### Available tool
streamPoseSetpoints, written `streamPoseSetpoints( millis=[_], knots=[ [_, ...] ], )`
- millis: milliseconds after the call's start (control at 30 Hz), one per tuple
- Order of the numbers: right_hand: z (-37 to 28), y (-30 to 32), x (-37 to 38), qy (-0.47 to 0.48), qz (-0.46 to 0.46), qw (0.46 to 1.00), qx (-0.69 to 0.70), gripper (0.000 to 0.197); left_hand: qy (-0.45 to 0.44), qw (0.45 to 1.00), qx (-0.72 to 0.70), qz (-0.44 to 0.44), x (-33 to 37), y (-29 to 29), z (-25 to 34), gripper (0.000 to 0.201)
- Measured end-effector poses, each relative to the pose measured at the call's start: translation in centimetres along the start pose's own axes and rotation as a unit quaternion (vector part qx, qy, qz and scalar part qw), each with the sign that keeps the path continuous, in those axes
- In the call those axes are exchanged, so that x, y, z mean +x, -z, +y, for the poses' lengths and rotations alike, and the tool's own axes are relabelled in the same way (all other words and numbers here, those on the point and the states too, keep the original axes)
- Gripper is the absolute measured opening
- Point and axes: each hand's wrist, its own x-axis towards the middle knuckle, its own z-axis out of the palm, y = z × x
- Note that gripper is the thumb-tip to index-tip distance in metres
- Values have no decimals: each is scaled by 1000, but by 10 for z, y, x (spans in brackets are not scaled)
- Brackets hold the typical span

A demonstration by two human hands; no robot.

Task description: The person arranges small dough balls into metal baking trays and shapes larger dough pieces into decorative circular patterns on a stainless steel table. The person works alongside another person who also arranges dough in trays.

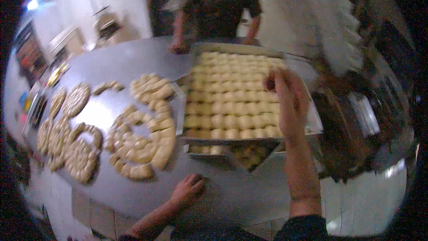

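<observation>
A large rectangular tray holds close rows of pale dough pieces. Over its right side is my right hand, blurred, with its fingers bent together; whatever they may hold is hidden. My left hand rests at the near part of the metal table, left of the tray's front, its fingers curled and nothing visible in them. Cut dough pieces lie in rings and coils on the table to the left of the tray. More flat dough coils sit farther left.
Beneath the filled tray is another tray with dough pieces, partly covered. Across the metal table stands a person in a dark shirt, one hand on the table's far edge. Dark, blurred objects are at the right.
</observation>
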Motion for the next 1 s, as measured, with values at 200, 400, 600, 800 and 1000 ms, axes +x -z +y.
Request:
streamPoseSetpoints(
  millis=[200, 400, 600, 800, 1000],
  knots=[
    [18, -69, -222, 36, -442, 896, 20, 32, -89, 970, 142, 174, -5, 107, -35, 19],
    [7, -114, -260, -9, -414, 835, -361, 51, 97, 873, 184, 442, 24, 297, -211, 16],
    [35, -119, -271, -2, -397, 808, -435, 59, 296, 871, 237, 313, 123, 368, -301, 36],
    [29, -115, -272, -103, -440, 796, -402, 49, 291, 864, 295, 287, 222, 373, -331, 57],
    [28, -114, -266, -139, -476, 785, -372, 51, 192, 841, 447, 236, 238, 408, -424, 47]
  ],
)
